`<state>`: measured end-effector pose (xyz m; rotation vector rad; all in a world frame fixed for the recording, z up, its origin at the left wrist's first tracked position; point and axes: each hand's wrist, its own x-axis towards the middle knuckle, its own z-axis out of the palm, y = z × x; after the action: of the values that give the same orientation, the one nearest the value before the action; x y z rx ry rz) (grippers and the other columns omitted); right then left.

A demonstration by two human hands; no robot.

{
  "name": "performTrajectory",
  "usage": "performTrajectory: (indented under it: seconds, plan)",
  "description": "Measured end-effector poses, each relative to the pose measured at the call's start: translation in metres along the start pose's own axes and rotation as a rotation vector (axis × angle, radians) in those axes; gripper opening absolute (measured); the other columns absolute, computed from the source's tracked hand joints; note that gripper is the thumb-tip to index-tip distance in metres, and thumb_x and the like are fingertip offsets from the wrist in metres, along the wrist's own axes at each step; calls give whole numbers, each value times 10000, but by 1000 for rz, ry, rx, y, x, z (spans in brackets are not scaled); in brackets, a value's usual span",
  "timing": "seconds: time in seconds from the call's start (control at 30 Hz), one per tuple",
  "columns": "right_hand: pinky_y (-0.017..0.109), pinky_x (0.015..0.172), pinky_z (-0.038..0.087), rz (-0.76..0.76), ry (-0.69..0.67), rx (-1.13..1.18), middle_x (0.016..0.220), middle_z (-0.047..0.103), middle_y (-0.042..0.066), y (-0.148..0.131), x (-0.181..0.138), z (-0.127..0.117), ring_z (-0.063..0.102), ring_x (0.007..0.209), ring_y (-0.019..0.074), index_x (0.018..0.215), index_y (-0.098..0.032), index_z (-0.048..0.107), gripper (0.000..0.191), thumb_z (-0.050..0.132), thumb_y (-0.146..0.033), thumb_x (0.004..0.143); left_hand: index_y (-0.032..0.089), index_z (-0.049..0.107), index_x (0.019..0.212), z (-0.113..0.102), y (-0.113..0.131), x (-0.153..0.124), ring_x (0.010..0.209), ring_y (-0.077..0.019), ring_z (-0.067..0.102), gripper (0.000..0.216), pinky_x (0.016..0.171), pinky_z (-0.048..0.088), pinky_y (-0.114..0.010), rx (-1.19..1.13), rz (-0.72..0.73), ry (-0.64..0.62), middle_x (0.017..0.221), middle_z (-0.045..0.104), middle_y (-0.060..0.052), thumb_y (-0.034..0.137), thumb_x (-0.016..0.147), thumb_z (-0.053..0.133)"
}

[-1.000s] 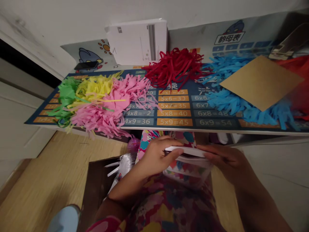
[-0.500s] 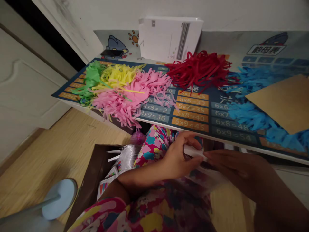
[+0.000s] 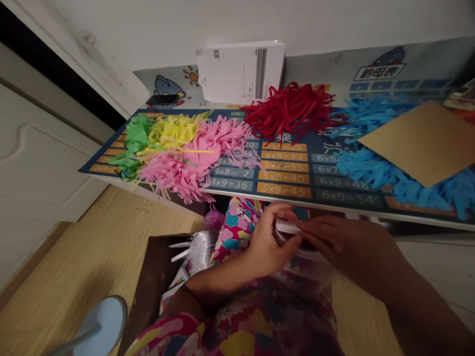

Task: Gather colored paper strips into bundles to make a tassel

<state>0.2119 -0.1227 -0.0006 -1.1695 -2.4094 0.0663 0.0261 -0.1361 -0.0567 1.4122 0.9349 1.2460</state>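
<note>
Above my lap, close to the table's front edge, my left hand [image 3: 269, 244] curls its thumb and fingers around a small white strip [image 3: 286, 227]. My right hand [image 3: 345, 242] pinches the strip's right end, its fingertips meeting those of the left. Below the right hand hangs a blurred, see-through film [image 3: 315, 269], perhaps plastic. Fringed paper bundles lie on the table: green [image 3: 137, 131], yellow [image 3: 174, 128], pink [image 3: 200, 168], red [image 3: 297, 111] and blue [image 3: 401, 185]. On the blue fringe rests a tan paper square [image 3: 423, 143].
The table [image 3: 282, 190] has a printed multiplication chart. A white packet [image 3: 230, 71] leans against the wall beside a dark phone [image 3: 162, 100]. At lower left, a brown box [image 3: 143, 282] holds silver tinsel [image 3: 202, 249]. A round blue base [image 3: 106, 321] stands on the floor.
The camera view has shifted slightly, with the tan square and blue fringe appearing farther left. Both hands stay together on the white strip, nearly in the same pose.
</note>
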Motion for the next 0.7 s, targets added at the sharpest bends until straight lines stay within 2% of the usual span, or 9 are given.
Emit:
performTrajectory:
  seconds: [0.13,0.2,0.27,0.33,0.43,0.5,0.6,0.7]
  plan:
    - [313,453,174,16,-18,-50,814,743,29,-7,0,0,583,508,160,968,-282,750,269,482,-257,965,224,444,1285,1,1,0,1007,-204,620,502,901,517,-362,93,22,-11,1112,617,-77,206,832,660]
    - [311,452,174,19,-70,-24,800,732,31,-8,-1,0,588,530,159,900,-256,742,245,502,-224,944,223,459,1272,1,-1,2,980,-202,630,447,875,522,-357,162,62,9,1083,628,-74,249,868,648]
    - [305,458,242,14,-106,13,812,733,34,-5,-3,0,625,588,174,843,-241,730,236,519,-252,949,210,528,1200,0,-3,6,966,-214,631,323,854,518,-364,308,164,1,1039,645,-82,321,910,618]
    - [301,496,335,28,-120,62,819,741,28,1,-9,-1,654,627,190,891,-251,734,226,532,-324,963,196,618,1075,-4,-6,11,908,-217,632,222,798,504,-352,527,291,-72,960,669,-86,372,963,542]
    - [305,591,442,75,-134,150,934,761,14,16,-22,-3,701,747,214,1106,-284,713,239,533,-367,972,188,693,886,-13,-5,19,741,-199,610,328,692,445,-331,862,409,-154,780,680,-75,372,1010,452]
    - [305,650,481,105,-128,218,1026,756,15,24,-30,-4,710,852,223,1168,-293,700,268,535,-372,972,185,698,802,-18,0,26,694,-201,595,366,734,421,-359,1052,472,-167,693,666,-67,399,1000,476]
    - [297,679,495,151,-110,302,985,754,27,27,-32,-4,701,864,219,1093,-288,738,242,552,-373,963,168,675,753,-17,15,38,687,-228,600,481,841,401,-437,1250,572,-332,647,653,-74,561,955,483]
    - [283,678,501,209,-119,398,888,745,23,22,-28,-2,694,821,207,989,-277,757,181,595,-323,923,147,665,838,-11,26,48,654,-237,610,608,752,426,-398,1314,674,-596,661,656,-84,705,900,432]
